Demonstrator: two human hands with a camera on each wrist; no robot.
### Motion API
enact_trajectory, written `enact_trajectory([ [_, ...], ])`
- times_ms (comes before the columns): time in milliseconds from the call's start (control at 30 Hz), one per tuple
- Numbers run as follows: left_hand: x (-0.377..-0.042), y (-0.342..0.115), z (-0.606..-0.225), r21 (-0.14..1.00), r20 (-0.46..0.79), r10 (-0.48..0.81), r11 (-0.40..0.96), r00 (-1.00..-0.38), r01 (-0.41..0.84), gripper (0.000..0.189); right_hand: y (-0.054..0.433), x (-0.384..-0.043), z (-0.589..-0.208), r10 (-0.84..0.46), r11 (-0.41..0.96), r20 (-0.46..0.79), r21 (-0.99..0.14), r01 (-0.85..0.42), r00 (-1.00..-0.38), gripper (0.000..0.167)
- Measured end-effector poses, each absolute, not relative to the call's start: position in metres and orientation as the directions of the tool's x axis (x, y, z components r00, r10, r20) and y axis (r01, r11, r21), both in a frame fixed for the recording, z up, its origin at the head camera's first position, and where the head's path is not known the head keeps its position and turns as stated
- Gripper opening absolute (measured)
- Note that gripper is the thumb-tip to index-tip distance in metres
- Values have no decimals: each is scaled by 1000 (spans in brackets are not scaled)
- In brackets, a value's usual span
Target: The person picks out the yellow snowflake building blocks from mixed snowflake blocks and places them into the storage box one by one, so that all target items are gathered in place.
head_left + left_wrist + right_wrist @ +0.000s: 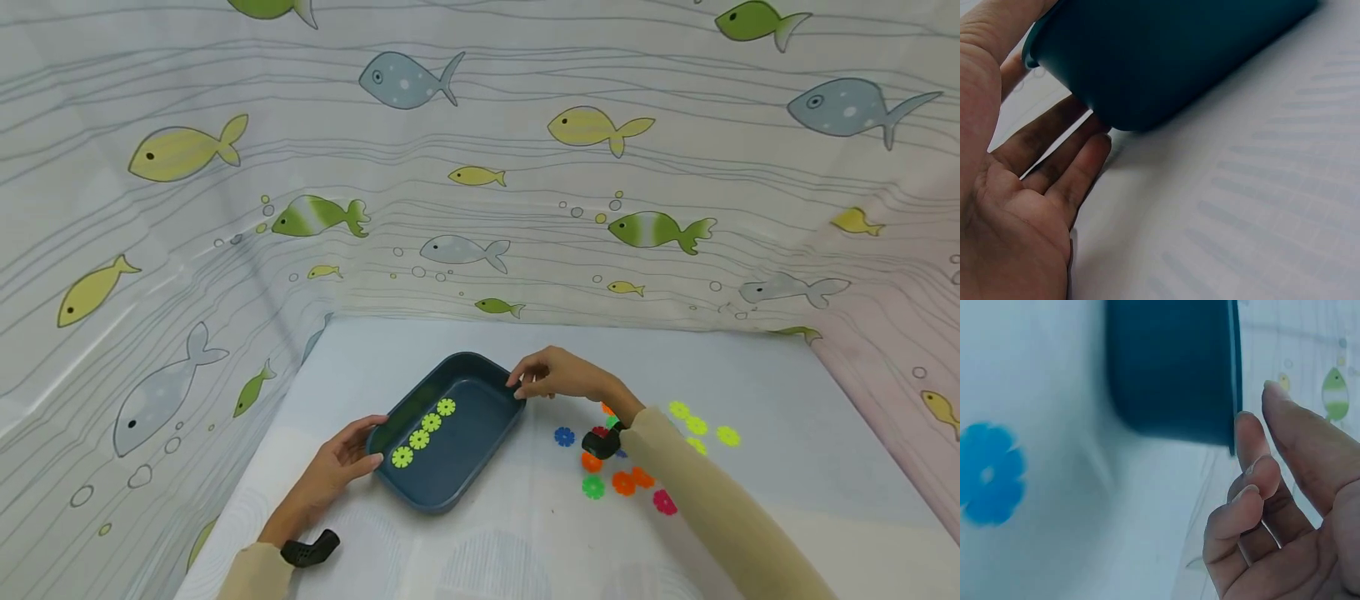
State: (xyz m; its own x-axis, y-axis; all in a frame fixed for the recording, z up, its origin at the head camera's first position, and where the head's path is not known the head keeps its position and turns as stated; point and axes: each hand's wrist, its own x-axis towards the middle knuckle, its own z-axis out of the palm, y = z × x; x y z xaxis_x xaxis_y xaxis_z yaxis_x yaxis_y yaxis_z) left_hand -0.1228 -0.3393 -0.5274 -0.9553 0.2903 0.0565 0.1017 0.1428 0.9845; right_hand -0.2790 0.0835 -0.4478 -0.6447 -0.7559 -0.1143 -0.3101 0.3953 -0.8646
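A dark blue rectangular tray (471, 446) lies at a slant on the table, several yellow-green snowflake discs (431, 422) in a line along its left side. At its near left corner, my left hand (337, 462) grips the rim, thumb on top. In the left wrist view, the fingers of that left hand (1041, 169) reach along the outside of the tray (1147, 69). My right hand (558, 372) is at the far right corner. In the right wrist view, a fingertip of the right hand (1279, 506) touches the rim, while the thumb stands apart from it.
Loose snowflake discs in several colours lie right of the tray, among them a blue disc (565, 437), a green disc (593, 487) and an orange disc (624, 483). More yellow discs (697, 426) lie farther right, past my forearm. Fish-printed sheeting (465, 250) stands behind the table.
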Motion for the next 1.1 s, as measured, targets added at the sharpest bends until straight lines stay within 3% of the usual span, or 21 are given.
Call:
enact_trajectory([
  [500, -124, -335, -526, 985, 30, 276, 156, -961, 75, 60, 182, -255, -468, -640, 477, -152, -847, -235, -753, 30],
  [1100, -121, -332, -525, 987, -1, 251, 155, -968, 40, 60, 267, -192, -484, -511, 575, -214, -805, -146, -833, 27],
])
